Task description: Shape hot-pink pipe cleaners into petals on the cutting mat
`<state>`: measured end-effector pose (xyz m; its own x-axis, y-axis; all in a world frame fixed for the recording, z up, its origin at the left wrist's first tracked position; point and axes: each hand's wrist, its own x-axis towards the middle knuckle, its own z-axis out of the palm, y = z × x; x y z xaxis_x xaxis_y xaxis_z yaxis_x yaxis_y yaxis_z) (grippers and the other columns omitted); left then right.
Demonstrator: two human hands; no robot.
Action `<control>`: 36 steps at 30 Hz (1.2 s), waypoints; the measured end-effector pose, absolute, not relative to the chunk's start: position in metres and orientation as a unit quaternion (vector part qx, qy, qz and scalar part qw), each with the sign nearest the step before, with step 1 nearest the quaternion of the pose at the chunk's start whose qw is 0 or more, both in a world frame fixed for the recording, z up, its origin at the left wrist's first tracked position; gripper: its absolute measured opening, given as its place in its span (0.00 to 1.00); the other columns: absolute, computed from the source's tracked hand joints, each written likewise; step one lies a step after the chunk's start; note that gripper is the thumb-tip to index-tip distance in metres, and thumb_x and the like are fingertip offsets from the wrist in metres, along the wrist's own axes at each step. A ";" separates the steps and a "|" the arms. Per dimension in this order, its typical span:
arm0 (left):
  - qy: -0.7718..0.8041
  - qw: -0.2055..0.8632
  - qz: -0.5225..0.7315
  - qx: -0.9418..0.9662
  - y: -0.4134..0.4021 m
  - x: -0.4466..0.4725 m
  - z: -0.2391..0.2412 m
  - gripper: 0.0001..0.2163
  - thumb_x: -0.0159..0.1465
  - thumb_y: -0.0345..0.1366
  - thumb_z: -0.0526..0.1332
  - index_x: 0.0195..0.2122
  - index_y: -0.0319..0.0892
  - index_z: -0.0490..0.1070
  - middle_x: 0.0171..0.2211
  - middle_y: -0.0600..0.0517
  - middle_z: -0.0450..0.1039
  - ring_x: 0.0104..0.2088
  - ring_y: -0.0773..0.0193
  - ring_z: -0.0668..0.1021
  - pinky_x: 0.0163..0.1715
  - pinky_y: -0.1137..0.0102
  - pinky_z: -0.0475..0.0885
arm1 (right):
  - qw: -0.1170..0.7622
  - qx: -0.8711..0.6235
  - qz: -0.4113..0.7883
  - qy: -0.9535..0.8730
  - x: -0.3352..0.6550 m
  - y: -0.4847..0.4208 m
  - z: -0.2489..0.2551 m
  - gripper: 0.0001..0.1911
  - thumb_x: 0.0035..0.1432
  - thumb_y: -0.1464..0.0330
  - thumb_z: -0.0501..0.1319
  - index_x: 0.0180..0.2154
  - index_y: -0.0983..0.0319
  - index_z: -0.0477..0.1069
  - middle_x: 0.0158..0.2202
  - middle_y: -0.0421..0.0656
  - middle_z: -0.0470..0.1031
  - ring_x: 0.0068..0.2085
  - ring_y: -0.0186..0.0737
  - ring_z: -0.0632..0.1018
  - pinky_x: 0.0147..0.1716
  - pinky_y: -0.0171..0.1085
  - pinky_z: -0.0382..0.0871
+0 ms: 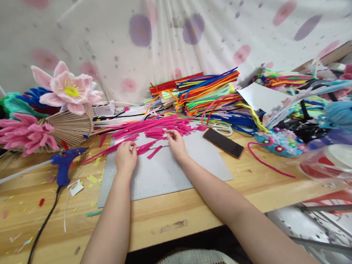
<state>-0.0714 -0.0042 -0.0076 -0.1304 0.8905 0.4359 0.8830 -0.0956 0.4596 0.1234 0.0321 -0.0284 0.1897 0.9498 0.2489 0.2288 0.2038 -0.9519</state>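
My left hand (125, 155) hovers over the left part of a grey board (167, 181), its fingers curled together beside magenta pipe cleaners. Across from it, my right hand (177, 145) pinches its fingertips near a pile of short magenta pieces (154, 133). A faint thin line seems to run between the two hands, too fine to name. Whatever either hand holds is too small to make out. Long magenta pipe cleaners (151, 125) lie in a bundle behind the hands. One loose short magenta piece (155, 152) rests on the board between them.
A blue glue gun (64, 165) with a black cord lies left. On the right are a phone (223, 143), scissors (222, 127) and a decorated blue item (282, 142). Bundled coloured pipe cleaners (209, 90) stand behind; pink fuzzy flowers (69, 89) are back left.
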 end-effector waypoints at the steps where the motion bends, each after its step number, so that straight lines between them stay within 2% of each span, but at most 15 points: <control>1: 0.688 -0.015 0.349 0.636 -0.002 -0.078 -0.008 0.06 0.58 0.33 0.54 0.34 0.43 0.70 0.34 0.48 0.70 0.37 0.57 0.72 0.37 0.65 0.65 | 0.558 -0.550 0.333 -0.524 0.128 0.035 -0.028 0.12 0.52 0.68 0.50 0.38 0.62 0.66 0.33 0.43 0.71 0.34 0.36 0.71 0.35 0.34 0.65; 3: 0.705 -0.044 0.361 0.609 0.002 -0.089 -0.010 0.08 0.57 0.32 0.55 0.36 0.43 0.71 0.37 0.46 0.70 0.42 0.55 0.71 0.42 0.63 0.64 | 0.563 -0.560 0.347 -0.499 0.136 0.039 -0.027 0.13 0.50 0.69 0.49 0.37 0.62 0.66 0.32 0.43 0.70 0.33 0.35 0.71 0.32 0.34 0.65; 7: 0.711 -0.029 0.347 0.611 0.002 -0.092 -0.006 0.08 0.56 0.34 0.57 0.35 0.41 0.72 0.37 0.44 0.70 0.44 0.52 0.70 0.46 0.60 0.63 | 0.543 -0.546 0.413 -0.487 0.141 0.043 -0.025 0.11 0.46 0.70 0.48 0.32 0.62 0.65 0.26 0.40 0.66 0.26 0.33 0.68 0.24 0.31 0.61; 10: 0.647 -0.038 0.379 0.661 -0.004 -0.070 0.001 0.11 0.60 0.34 0.53 0.40 0.42 0.72 0.41 0.45 0.70 0.47 0.56 0.69 0.49 0.62 0.61 | 0.541 -0.523 0.441 -0.490 0.138 0.043 -0.024 0.09 0.45 0.70 0.50 0.31 0.62 0.64 0.24 0.38 0.65 0.22 0.30 0.64 0.21 0.29 0.58; 12: 0.598 -0.002 0.363 0.715 -0.010 -0.052 0.004 0.14 0.60 0.32 0.51 0.44 0.43 0.71 0.44 0.46 0.70 0.48 0.58 0.69 0.50 0.64 0.62 | 0.552 -0.511 0.439 -0.490 0.136 0.043 -0.023 0.08 0.45 0.70 0.51 0.31 0.62 0.64 0.24 0.38 0.65 0.22 0.29 0.64 0.21 0.29 0.58; 15: 0.568 0.083 0.343 0.744 -0.017 -0.035 0.002 0.20 0.59 0.26 0.48 0.50 0.43 0.67 0.44 0.48 0.70 0.44 0.62 0.73 0.46 0.67 0.66 | 0.566 -0.515 0.431 -0.478 0.137 0.045 -0.023 0.09 0.46 0.70 0.51 0.32 0.62 0.64 0.25 0.38 0.65 0.23 0.29 0.64 0.21 0.29 0.58; 17: 0.568 0.125 0.345 0.737 -0.020 -0.032 -0.001 0.21 0.57 0.24 0.47 0.50 0.43 0.67 0.42 0.49 0.72 0.40 0.63 0.74 0.43 0.68 0.67 | 0.571 -0.527 0.424 -0.466 0.138 0.046 -0.022 0.10 0.47 0.70 0.50 0.33 0.62 0.64 0.27 0.39 0.66 0.23 0.29 0.64 0.20 0.29 0.58; 23: 0.615 0.137 0.324 0.706 -0.023 -0.034 -0.003 0.25 0.50 0.25 0.55 0.51 0.43 0.66 0.43 0.48 0.72 0.38 0.61 0.75 0.38 0.69 0.69 | 0.563 -0.530 0.403 -0.490 0.136 0.047 -0.022 0.13 0.50 0.67 0.50 0.38 0.62 0.66 0.31 0.42 0.68 0.26 0.30 0.66 0.21 0.29 0.60; 25: 0.644 0.125 0.312 0.687 -0.023 -0.032 -0.004 0.21 0.53 0.30 0.56 0.50 0.43 0.67 0.41 0.48 0.73 0.38 0.60 0.74 0.37 0.68 0.68 | 0.561 -0.518 0.397 -0.509 0.135 0.045 -0.022 0.13 0.51 0.67 0.50 0.38 0.62 0.67 0.32 0.42 0.69 0.27 0.31 0.67 0.22 0.30 0.61; 27: 0.666 0.106 0.313 0.669 -0.021 -0.032 -0.005 0.13 0.58 0.35 0.54 0.43 0.42 0.71 0.37 0.47 0.73 0.37 0.59 0.74 0.36 0.67 0.67 | 0.557 -0.503 0.391 -0.533 0.134 0.044 -0.023 0.13 0.51 0.67 0.51 0.37 0.62 0.68 0.32 0.42 0.71 0.29 0.32 0.69 0.25 0.31 0.63; 29: 0.678 0.079 0.334 0.650 -0.018 -0.034 -0.006 0.12 0.61 0.36 0.50 0.36 0.42 0.72 0.35 0.47 0.72 0.37 0.58 0.74 0.36 0.66 0.66 | 0.534 -0.485 0.392 -0.571 0.133 0.041 -0.022 0.12 0.51 0.68 0.53 0.36 0.62 0.70 0.32 0.42 0.72 0.31 0.33 0.71 0.30 0.32 0.65; 32: 0.675 0.060 0.407 0.613 -0.015 -0.041 -0.006 0.11 0.61 0.35 0.49 0.34 0.41 0.70 0.35 0.47 0.72 0.38 0.59 0.73 0.38 0.67 0.66 | 0.462 -0.460 0.388 -0.652 0.131 0.037 -0.021 0.09 0.50 0.69 0.56 0.34 0.61 0.73 0.31 0.41 0.74 0.33 0.35 0.72 0.36 0.35 0.65; 36: 0.641 0.185 0.489 0.562 -0.011 -0.045 -0.008 0.10 0.62 0.36 0.49 0.36 0.41 0.68 0.28 0.51 0.72 0.26 0.66 0.74 0.31 0.70 0.68 | 0.408 -0.443 0.329 -0.727 0.125 0.032 -0.020 0.07 0.50 0.68 0.59 0.31 0.59 0.75 0.32 0.42 0.74 0.36 0.37 0.71 0.38 0.37 0.63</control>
<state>-0.0453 -0.0115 -0.0076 -0.3006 0.9011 0.3126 0.5393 -0.1097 0.8349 0.1248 0.0316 -0.0201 -0.2747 0.9128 0.3022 0.3755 0.3912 -0.8402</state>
